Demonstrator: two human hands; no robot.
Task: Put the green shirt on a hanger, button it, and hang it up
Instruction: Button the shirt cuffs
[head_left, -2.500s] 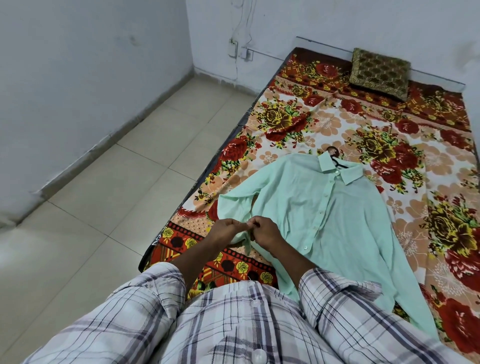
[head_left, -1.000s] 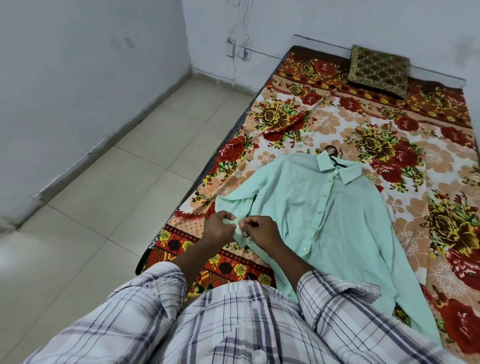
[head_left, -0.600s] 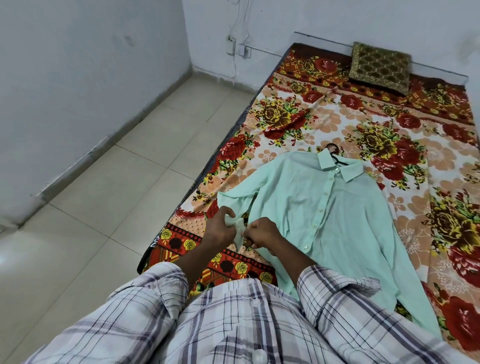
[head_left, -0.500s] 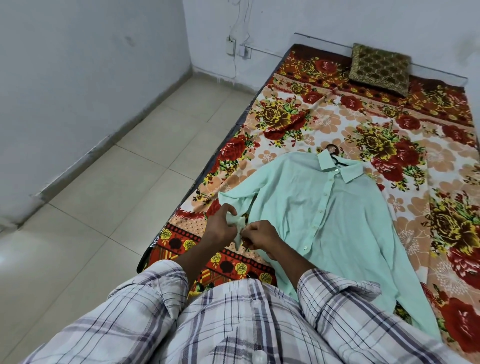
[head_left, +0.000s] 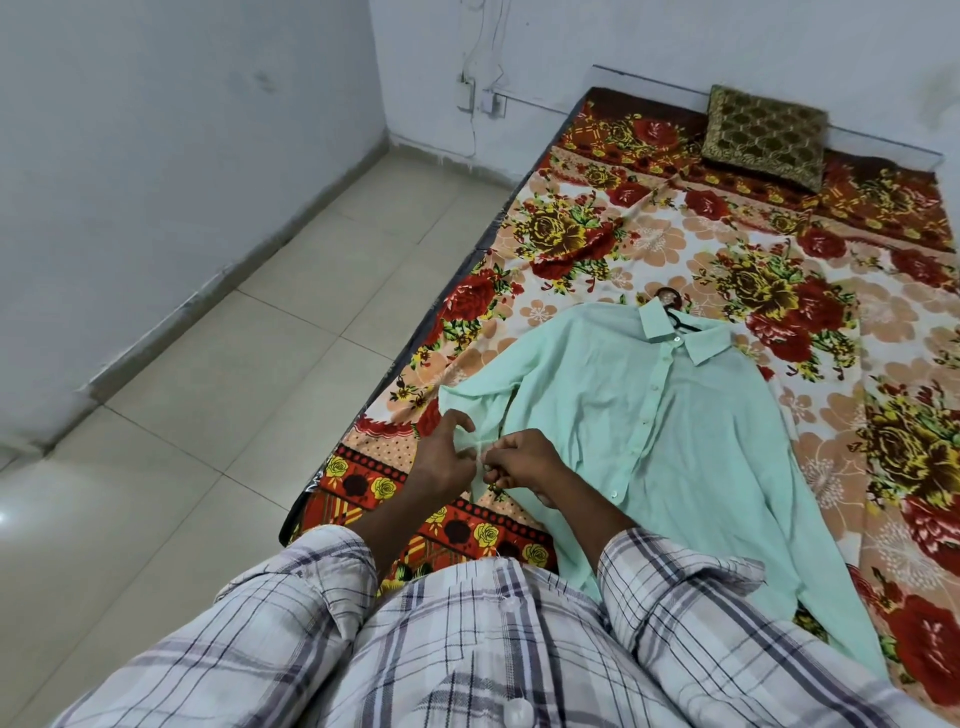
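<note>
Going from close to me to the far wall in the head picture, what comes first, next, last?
Plaid sleeves, left hand and right hand side by side pinching the green shirt, its collar, hanger hook, patterned cushion, wall.

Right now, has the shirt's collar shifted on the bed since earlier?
No. The collar sits where it did, same gap from the pillow.

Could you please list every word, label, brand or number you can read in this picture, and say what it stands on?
There are none to read. The green shirt, floral bedsheet, cushion, plaid sleeves and wall show only patterns or plain surfaces, no lettering.
</note>
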